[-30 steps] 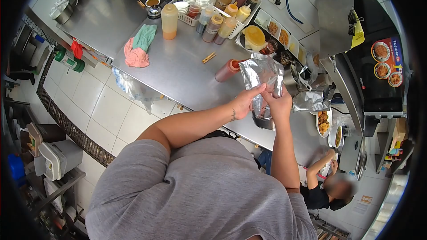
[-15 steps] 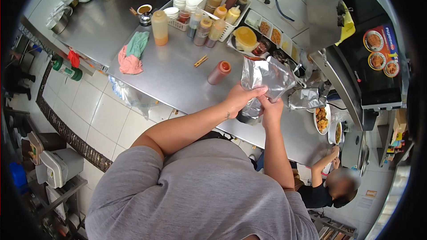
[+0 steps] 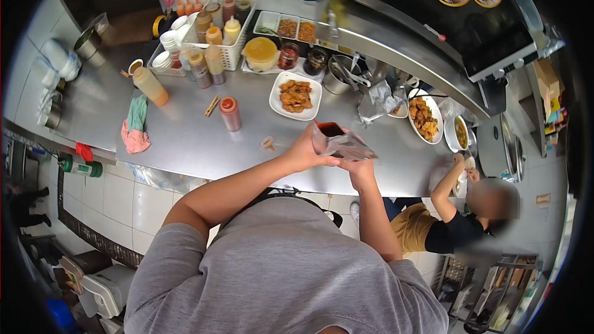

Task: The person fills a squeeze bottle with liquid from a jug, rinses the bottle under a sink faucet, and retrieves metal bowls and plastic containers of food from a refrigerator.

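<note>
Left hand [image 3: 304, 152] and right hand [image 3: 360, 168] pinch a foil pouch [image 3: 344, 147], already open; the red bottle [image 3: 230, 115] on this desk [image 3: 182, 145] looks uncapped, nothing pouring.

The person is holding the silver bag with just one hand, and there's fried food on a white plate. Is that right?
Not quite: it isn't just one hand. The head view shows the left hand and the right hand both holding the silver bag. There is fried food on a white plate.
</note>
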A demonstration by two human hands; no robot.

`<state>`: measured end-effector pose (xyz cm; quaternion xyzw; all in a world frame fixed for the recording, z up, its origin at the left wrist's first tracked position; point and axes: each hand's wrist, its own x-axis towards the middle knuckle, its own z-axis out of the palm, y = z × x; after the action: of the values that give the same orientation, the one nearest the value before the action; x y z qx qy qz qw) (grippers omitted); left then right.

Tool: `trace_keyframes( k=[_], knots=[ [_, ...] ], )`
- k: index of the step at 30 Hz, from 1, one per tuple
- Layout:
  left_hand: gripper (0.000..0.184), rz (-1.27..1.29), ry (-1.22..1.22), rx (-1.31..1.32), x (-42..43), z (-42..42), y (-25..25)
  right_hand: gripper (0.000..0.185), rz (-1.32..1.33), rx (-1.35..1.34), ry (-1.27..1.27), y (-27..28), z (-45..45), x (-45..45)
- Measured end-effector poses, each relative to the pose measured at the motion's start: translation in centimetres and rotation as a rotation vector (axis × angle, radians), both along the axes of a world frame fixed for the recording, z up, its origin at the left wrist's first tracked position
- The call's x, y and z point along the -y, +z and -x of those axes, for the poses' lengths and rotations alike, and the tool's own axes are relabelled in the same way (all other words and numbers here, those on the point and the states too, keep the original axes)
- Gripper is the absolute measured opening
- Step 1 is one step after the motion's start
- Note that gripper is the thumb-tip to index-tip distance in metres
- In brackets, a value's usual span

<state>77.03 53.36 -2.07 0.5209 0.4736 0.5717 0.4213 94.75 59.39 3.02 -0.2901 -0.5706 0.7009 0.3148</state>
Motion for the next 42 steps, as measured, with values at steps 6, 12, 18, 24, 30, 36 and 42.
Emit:
trace_keyframes(
  k=[6,12,18,24,30,36,42],
  knots=[
    [0.094,0.227,-0.109,-0.123,-1.7,-2.5,-2.5,0.076,0.100,0.061,0.012,-1.8,-4.3,-2.7],
    [0.076,0.067,0.128,-0.165,-2.8,-5.9,-2.4,0.065,0.085,-0.023,0.059,-0.2,-6.3,-5.7],
    [0.081,0.277,0.157,-0.170,-2.5,-6.7,-2.3,0.088,0.083,0.172,0.205,-3.5,-8.6,-8.0],
    [0.086,0.284,0.234,-0.149,0.8,-6.4,-1.3,0.088,0.018,0.096,0.139,-4.0,-11.3,-8.8],
    [0.039,0.286,0.783,-0.019,4.0,-1.9,-3.6,0.051,-0.005,0.258,0.164,-2.9,-14.1,-11.3],
    [0.048,0.437,0.980,-0.366,5.5,3.8,-4.5,0.036,-0.267,0.751,0.577,-2.4,-16.6,-10.8],
    [0.061,0.483,0.203,-1.270,4.7,6.4,-4.0,0.036,-0.334,0.736,0.674,3.5,-15.7,-8.2]
  ],
)
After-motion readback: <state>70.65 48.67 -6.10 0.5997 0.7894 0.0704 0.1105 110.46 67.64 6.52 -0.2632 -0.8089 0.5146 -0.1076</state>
